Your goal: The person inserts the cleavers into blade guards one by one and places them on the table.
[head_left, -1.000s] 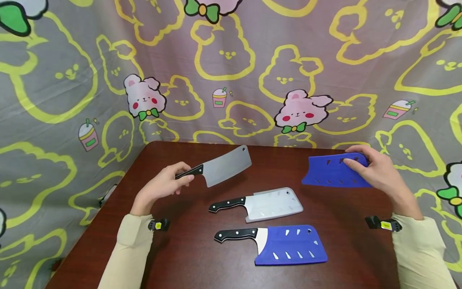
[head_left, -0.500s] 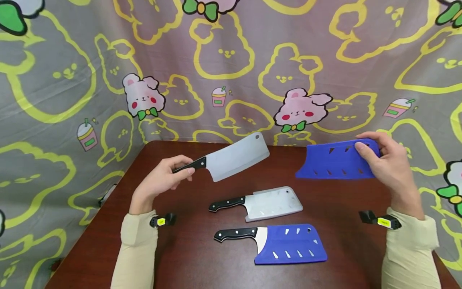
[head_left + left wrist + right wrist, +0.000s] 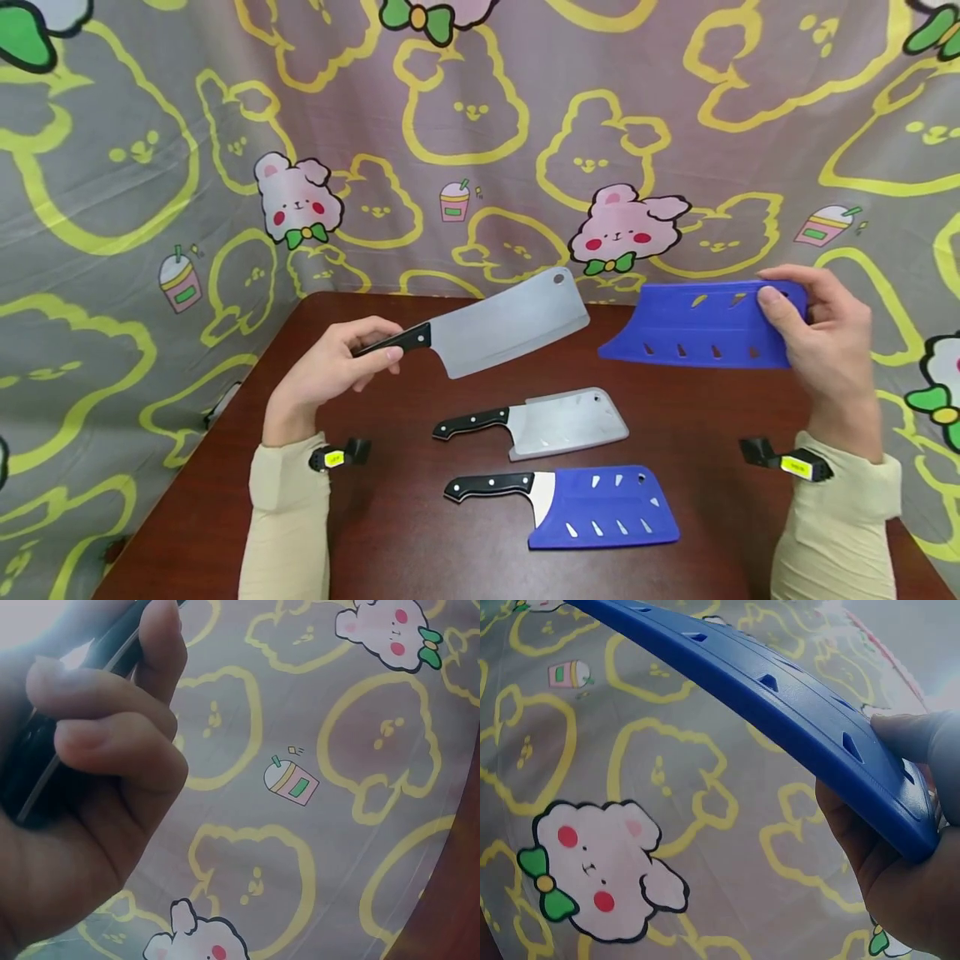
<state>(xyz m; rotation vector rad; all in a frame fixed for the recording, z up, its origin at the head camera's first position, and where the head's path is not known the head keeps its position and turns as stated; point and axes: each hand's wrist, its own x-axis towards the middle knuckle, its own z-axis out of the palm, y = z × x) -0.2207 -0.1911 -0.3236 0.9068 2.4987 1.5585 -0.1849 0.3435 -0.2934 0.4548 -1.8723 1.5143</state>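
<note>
My left hand grips the black handle of a bare cleaver, held above the table with its blade tilted up toward the right. Across from it, my right hand pinches the closed end of a blue slotted blade cover, thumb on the near face. The cover's open end points left at the cleaver's tip, a short gap between them. In the right wrist view the blue cover is seen along its edge, fingers beneath it.
On the brown table lie two more cleavers, handles to the left. One cleaver has a clear whitish cover; the nearer cleaver wears a blue cover. A cartoon-printed curtain hangs behind and at the sides.
My left hand has raised the cleaver slightly and brought its blade to the right. The blue cover has risen too, its open end edging left. The two cleavers on the table stay put.
</note>
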